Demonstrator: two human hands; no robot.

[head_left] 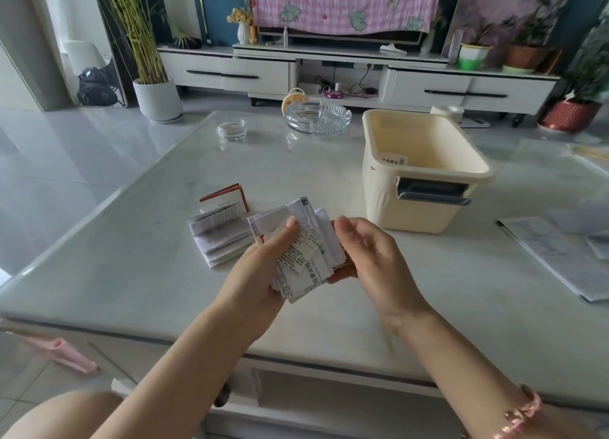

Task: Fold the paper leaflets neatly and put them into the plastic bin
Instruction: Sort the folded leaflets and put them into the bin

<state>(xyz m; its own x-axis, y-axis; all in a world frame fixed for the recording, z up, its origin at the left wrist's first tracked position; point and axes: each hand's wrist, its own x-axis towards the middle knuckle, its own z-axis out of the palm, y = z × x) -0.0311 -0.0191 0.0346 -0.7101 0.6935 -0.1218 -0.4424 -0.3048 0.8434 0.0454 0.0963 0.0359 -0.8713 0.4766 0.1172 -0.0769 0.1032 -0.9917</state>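
Note:
A bundle of folded white paper leaflets (304, 251) with printed text is held above the table between both hands. My left hand (263, 260) grips it from the left, thumb on top. My right hand (359, 251) cups its right edge, fingers curled behind it. More folded leaflets (220, 234) lie in a pile on the table just left of the bundle, with a red-edged one (227, 196) behind them. The cream plastic bin (421, 172) with a grey handle stands to the right and farther back; one folded leaflet (394, 160) lies inside it.
The pale marble table (131, 267) carries a glass ashtray (318, 117) and a small glass jar (231, 130) at the back, and flat printed sheets (560, 254) at the right edge. A TV cabinet and potted plants stand beyond.

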